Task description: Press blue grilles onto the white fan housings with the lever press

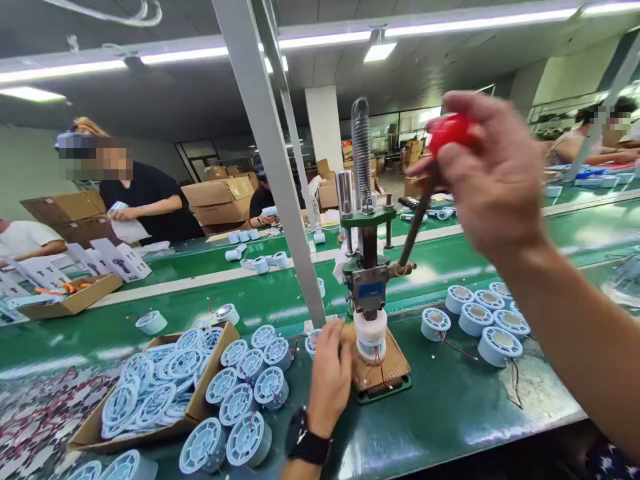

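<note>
Light-blue round housing (369,351) stands axis-vertical under the hand press (370,280), just right of the nearer left hand (331,373), whose fingers bunch loosely, their grip hard to tell; the right hand (495,170) clasps the red lever knob (449,135).

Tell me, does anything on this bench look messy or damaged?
One thing: at the lower left, a heap of red wires and flat pale pieces lies loosely spread out. It looks untidy beside the light-blue rings piled in a cardboard box. I see no clear damage.

cardboard boxes (223,199), ceiling lights (380,52)
</note>
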A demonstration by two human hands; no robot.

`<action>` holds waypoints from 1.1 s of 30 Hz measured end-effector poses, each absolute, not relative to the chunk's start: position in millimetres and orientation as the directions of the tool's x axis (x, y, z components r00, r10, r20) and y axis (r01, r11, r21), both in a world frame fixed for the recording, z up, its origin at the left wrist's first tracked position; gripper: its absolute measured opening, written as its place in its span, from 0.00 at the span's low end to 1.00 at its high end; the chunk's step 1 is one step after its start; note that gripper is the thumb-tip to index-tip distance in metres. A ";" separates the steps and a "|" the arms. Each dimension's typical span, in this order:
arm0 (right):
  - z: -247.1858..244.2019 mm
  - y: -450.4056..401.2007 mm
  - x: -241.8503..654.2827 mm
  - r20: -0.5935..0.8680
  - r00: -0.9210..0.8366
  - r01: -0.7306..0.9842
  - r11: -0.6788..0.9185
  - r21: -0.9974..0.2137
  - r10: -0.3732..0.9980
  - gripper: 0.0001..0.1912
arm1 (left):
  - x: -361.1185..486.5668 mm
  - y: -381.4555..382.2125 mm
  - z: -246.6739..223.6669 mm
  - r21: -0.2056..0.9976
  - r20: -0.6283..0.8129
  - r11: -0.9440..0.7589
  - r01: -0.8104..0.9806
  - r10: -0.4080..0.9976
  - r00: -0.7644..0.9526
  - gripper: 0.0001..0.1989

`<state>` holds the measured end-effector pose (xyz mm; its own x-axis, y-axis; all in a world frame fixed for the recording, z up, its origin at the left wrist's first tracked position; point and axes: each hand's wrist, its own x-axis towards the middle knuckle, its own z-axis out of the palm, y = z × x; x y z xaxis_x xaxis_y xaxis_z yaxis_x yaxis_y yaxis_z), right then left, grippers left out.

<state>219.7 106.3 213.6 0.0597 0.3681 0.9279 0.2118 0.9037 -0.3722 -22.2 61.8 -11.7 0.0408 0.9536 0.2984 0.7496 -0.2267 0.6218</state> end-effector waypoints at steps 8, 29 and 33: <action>-0.3 82.5 156.4 0.740 0.161 0.323 0.674 -0.665 0.653 0.35 | -66.0 61.6 7.8 0.119 0.218 -0.142 0.983 0.969 0.114 0.28; -91.5 122.2 215.3 0.562 -0.126 0.936 0.286 -0.206 0.818 0.26 | -257.2 18.2 97.6 -0.265 0.163 0.413 0.871 0.910 -0.382 0.12; -71.9 129.3 207.9 0.509 -0.105 0.960 0.220 -0.172 0.855 0.26 | -281.4 31.8 89.2 -0.324 0.101 0.435 0.840 0.899 -0.426 0.13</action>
<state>207.9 129.3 -71.9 -0.1045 0.8546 0.5086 0.9602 0.2200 -0.1723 -281.4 31.8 89.2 -0.4265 0.8988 0.1009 0.8402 0.4350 -0.3237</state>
